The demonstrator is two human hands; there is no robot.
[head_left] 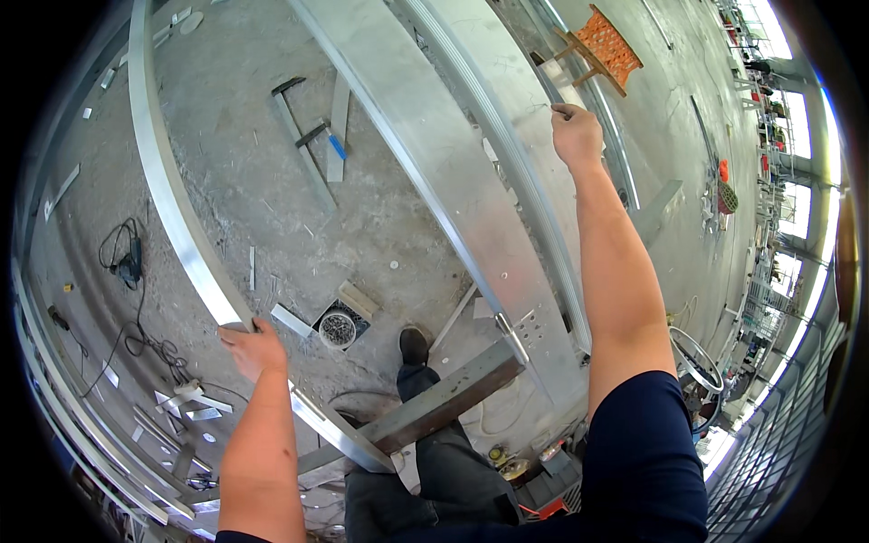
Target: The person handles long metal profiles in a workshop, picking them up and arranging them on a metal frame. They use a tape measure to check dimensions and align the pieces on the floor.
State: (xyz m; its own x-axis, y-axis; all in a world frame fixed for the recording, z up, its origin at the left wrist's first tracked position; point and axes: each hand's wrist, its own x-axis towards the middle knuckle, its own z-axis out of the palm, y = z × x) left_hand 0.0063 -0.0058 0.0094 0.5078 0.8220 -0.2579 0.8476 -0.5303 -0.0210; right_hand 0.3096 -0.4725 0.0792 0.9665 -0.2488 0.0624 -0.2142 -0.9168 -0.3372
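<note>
Clock from view centre: left forearm is coming up from the lower edge around 7, elbow fairly straight, left hand (258,351) sitting near 8, palm down over the silver rail (181,222). Thumb is lying on the rail's 3 o'clock side, fingertips hooking its 9 o'clock side, so that grip is closing around the rail. Rail is curving from 11 down to about 7, its near end lying by the dark cross beam (453,398) at 6. Right arm is reaching further, running up from 5, bare below a dark sleeve (647,452); right hand (577,138) is hovering or resting between 1 and 2, fingers curling, thumb and index pointing to 10 at the outer edge of the flat metal panel (507,86). That grip is looking narrow; can't tell if it's pinching the edge or just touching. A ribbed strip (471,86) is running between that panel and the wide metal profile (416,136) toward its 9 o'clock side. On the floor, a blue-handled hammer (337,146) is lying near 11, a round container (337,347) of small parts is sitting near 8.
</note>
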